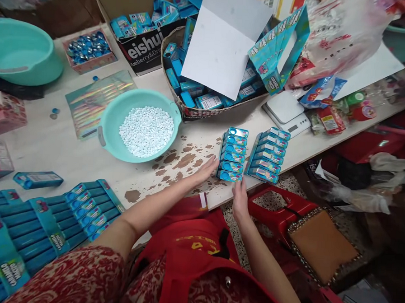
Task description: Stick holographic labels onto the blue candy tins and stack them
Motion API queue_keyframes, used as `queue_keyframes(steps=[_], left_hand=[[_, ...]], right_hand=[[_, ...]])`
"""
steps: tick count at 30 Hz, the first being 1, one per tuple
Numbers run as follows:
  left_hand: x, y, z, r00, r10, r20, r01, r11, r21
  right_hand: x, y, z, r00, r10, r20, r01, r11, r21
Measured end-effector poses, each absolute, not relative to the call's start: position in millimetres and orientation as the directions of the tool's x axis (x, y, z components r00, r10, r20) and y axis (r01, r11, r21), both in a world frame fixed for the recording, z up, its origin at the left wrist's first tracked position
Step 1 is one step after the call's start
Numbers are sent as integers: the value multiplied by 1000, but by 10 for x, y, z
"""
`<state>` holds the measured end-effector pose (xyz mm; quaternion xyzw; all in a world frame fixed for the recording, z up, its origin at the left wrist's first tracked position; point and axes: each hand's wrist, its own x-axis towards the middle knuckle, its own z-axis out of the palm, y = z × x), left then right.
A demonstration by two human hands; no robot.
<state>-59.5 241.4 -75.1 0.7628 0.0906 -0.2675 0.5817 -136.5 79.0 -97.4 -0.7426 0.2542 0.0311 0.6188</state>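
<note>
A row of small blue candy boxes [233, 156] stands on the table in front of me, their ends facing up. My left hand [206, 170] lies along the row's left side, fingers stretched out and together. At the near end of the same row is my right hand [240, 199], with its fingers straight and pointing away from me. Neither hand is wrapped round a box. Just to the right stands a second row of blue boxes [269, 156], apart from the first.
A turquoise basin [105, 119] holds white candies. Behind it, a carton [221, 114] holds blue boxes under a white sheet [222, 39]. A kitchen scale [288, 113] stands to the right. Packed blue boxes [31, 233] cover the left. A red stool [273, 218] is beside the table.
</note>
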Motion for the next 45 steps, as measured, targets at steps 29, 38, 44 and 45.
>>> queue_keyframes(steps=[29, 38, 44, 45], left_hand=[[-1417, 3149, -932, 689, -357, -631, 242, -708, 664], [-1479, 3100, -903, 811, -207, -547, 265, -703, 660], [-1325, 2781, -491, 855, -379, -355, 227, -343, 911], [-1268, 2719, -473, 824, -405, -396, 272, -330, 904]], right_hand=[[-1868, 1309, -1071, 804, 566, 182, 589, -717, -374], [-1694, 1186, -468, 859, 496, 127, 491, -727, -480], [-1479, 1072, -155, 998, 2, -62, -51, -531, -846], [-1447, 1069, -174, 993, -65, -102, -120, -484, -867]])
